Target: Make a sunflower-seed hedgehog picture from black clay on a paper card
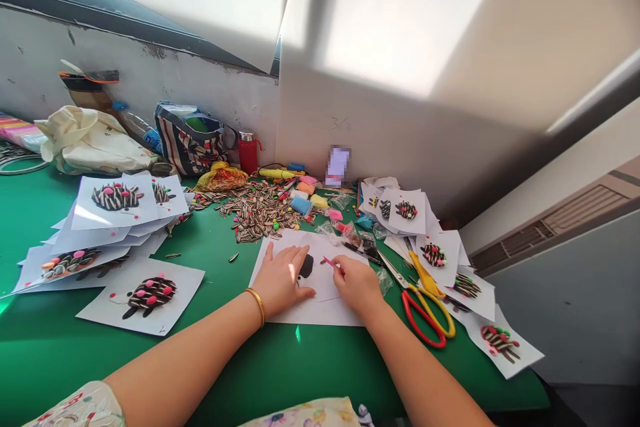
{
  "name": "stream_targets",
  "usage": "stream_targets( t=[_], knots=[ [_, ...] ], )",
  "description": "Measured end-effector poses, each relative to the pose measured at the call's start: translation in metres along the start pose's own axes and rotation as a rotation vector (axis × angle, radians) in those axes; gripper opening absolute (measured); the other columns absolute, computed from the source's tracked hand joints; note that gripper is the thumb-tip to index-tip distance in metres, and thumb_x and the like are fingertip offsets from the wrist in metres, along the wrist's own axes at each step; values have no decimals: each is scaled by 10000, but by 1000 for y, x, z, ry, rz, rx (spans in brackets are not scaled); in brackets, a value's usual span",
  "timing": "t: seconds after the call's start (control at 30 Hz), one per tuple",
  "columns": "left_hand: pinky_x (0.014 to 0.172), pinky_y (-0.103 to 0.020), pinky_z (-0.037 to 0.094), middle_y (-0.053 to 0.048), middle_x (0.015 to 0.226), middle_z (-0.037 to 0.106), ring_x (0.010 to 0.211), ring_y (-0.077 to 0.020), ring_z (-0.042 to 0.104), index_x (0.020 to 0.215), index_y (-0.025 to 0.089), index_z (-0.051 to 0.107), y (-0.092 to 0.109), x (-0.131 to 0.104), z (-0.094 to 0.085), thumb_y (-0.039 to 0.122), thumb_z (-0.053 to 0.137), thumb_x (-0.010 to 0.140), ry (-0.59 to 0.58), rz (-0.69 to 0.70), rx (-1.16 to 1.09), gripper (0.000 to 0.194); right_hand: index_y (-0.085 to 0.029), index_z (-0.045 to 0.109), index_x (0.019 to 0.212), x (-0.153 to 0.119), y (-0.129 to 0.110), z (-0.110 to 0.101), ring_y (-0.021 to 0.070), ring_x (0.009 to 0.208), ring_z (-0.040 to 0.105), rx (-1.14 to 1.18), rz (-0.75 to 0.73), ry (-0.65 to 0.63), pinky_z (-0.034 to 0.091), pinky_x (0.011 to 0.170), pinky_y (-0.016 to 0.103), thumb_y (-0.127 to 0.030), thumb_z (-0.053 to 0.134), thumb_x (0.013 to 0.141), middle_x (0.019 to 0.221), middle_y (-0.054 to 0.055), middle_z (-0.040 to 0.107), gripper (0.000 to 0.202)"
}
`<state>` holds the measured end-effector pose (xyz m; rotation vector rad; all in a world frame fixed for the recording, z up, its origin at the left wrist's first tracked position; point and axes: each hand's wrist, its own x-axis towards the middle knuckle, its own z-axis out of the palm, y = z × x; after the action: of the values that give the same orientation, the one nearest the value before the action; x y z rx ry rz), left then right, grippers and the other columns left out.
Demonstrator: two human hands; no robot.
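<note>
On the white sheet (313, 313), left hand (286, 281) lies palm down, fingers spread and released, thumb out toward the right hand; gold bracelet (257, 307) on that wrist. Black flat piece (307, 265) sits on the sheet, right beside the left fingers, partly hidden by them. Right hand (356, 283) rests over the right part of the sheet, thumb and fingertips pinching 1 thin pink stick (328, 261), tip pointing toward the black piece; small dark bit at the tip, too small to identify. Sheet is on the green table (300, 370). Right of sheet: scissors (408, 286), 1 red and 1 yellow handle loop, lying by a yellow-handled tool (423, 268). Further right, overlapping cards (483, 293) with dark-and-pale striped seed figures and colored dots. Left of sheet: stacked cards (107, 235), similar figures, plus 1 separate-looking card (173, 310) in front, pink dots on its figure. Beyond sheet: pile of striped seeds (260, 213), blue clay lump (301, 205) plus yellow, orange and pink ones, small plastic bags (350, 235) near the sheet's far right corner. Well beyond sheet, by the wall: red bottle (248, 155), striped bag (183, 140), pixelated phone-like item (337, 167). Cream cloth bag (95, 140) far left of sheet.
</note>
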<state>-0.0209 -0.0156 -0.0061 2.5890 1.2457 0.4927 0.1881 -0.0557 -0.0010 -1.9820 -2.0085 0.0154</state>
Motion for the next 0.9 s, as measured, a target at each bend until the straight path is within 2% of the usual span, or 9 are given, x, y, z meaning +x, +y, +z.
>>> stream_targets(
  t=[0.57,0.8,0.9],
  knots=[
    [1159,-619,15,-168,1438,497,1349,-319,417,1474,213,325,2,1,-2,545,710,746,-20,-12,-5,888,-220,661,922,10,-9,9,182,726,632,-111,-47,-42,294,600,281,-188,489,893,798,38,718,177],
    [1159,-622,10,-147,1427,512,1350,-336,415,1477,236,322,2,1,-2,540,706,754,-12,-7,-24,874,-242,668,896,-2,0,-8,169,653,600,-62,23,-157,257,572,268,-178,553,813,738,12,708,156],
    [1156,-624,2,-157,1427,509,1353,-333,409,1480,225,319,2,0,-1,540,705,755,-11,-7,-34,879,-260,680,918,-4,11,-16,157,652,589,27,69,-150,267,568,257,-199,557,806,729,-14,695,177]
  ],
)
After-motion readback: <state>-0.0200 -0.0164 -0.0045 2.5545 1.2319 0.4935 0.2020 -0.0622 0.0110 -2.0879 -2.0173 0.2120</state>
